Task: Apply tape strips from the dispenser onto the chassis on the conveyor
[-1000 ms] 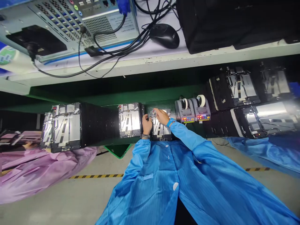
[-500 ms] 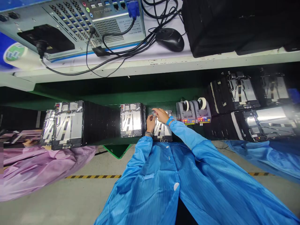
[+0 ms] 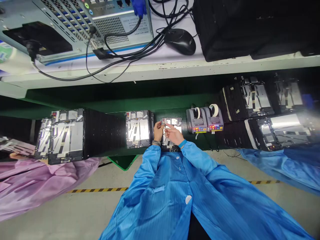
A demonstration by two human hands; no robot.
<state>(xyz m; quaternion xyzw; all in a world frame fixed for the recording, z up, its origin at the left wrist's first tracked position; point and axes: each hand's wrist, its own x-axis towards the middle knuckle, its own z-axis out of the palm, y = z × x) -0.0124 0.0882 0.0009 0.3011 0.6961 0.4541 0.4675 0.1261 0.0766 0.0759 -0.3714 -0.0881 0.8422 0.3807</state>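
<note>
In front of my body lies a flat electronic panel (image 3: 177, 122) with silver plates, dark ribbon strips and a black frame. My left hand (image 3: 158, 131) is at its upper left corner, thumb and forefinger pressed together; whatever is between them is too small to make out. My right hand (image 3: 175, 134) is over the middle of the panel, fingers apart and pointing left toward the left fingertips. To the left stands a stack of similar panels (image 3: 138, 129). On the right are two grey tape dispensers (image 3: 197, 120) with white tape rolls and lit displays.
A taller stack of panels (image 3: 67, 136) stands far left, beside a person in a pink sleeve (image 3: 50, 186). More stacked panels (image 3: 277, 128) are at right, near another blue sleeve (image 3: 275, 166). The shelf (image 3: 150, 71) above holds a computer case (image 3: 112, 30), cables and a mouse (image 3: 180, 41).
My right hand has drawn back down from the panel's upper edge, its fingers now lower and apart. My left hand stays at the upper left corner. The camera view has shifted slightly.
</note>
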